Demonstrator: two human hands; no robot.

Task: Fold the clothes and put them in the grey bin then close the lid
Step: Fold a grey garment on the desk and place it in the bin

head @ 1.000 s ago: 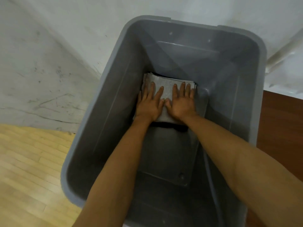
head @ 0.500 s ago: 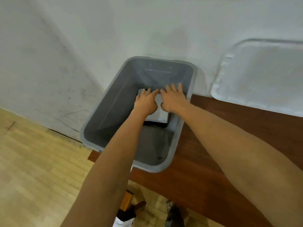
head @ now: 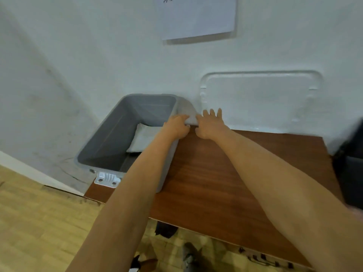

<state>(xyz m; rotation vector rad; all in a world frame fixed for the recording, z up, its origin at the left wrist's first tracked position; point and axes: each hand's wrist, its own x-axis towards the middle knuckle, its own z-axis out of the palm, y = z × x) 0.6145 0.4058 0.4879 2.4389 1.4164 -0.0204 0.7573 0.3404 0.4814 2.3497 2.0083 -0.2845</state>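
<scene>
One folded pale cloth (head: 140,141) in the far end of one grey bin (head: 102,142), bin on the table's (head: 216,173) left end, my left hand (head: 175,126) curled at its far right rim, grip unclear, my right hand (head: 211,124) just right, fingers straight and spread, one white lid (head: 261,99) against the far wall

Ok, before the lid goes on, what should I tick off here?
1. Folded cloth lies inside the bin: ok.
2. Bin rim free of hanging cloth: cannot tell at the far right corner.
3. Lid leans on the wall, beside the bin: ok.
4. Left hand has a grip on the lid: cannot tell.
5. Right hand gripping the lid: not ok, fingers straight.
</scene>
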